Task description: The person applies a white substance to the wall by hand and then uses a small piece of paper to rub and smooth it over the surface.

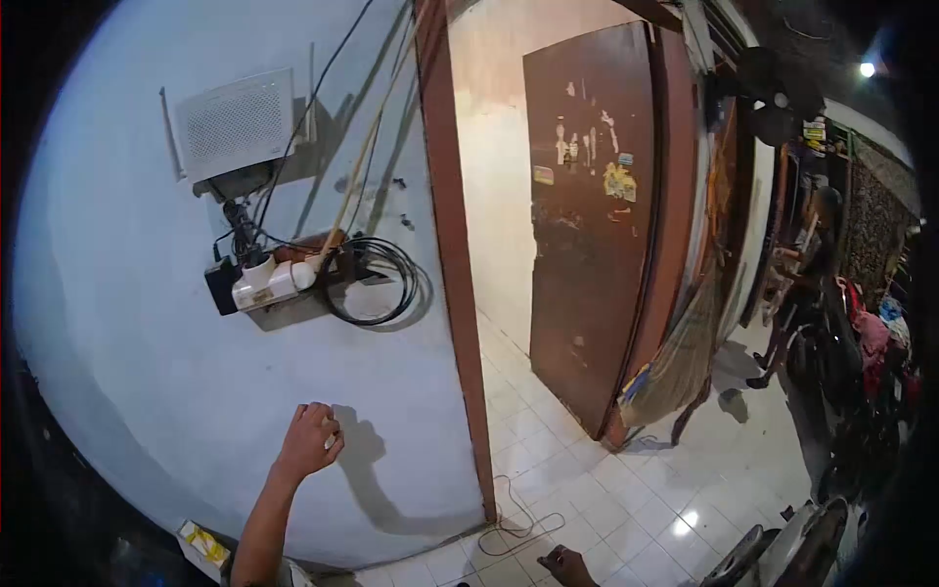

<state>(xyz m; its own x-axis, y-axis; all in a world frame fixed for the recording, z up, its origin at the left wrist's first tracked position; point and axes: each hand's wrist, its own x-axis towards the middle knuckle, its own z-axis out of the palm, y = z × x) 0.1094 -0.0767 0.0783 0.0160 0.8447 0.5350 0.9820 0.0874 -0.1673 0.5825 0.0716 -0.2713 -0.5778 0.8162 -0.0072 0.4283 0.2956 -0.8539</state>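
My left hand [313, 440] is raised in front of the pale wall [147, 391], its fingers curled together and its shadow falling just to the right. A small pale spot shows between thumb and fingers; I cannot tell what it is. Above this hand, a power strip [277, 286] with plugs in it is fixed to the wall, a coil of black cable [372, 321] hanging beside it. Low at the bottom edge, my right hand [565, 565] is in shadow with its fingers bent inward, over the tiled floor near a thin loose cord [528, 536].
A white router [238, 125] with antennas hangs above the power strip. Right of the wall stands a brown door [592, 254], ajar, with a net [675, 342] beside it. A person [810, 264] stands farther right near hanging clothes. A yellow-and-white box [203, 544] lies at lower left.
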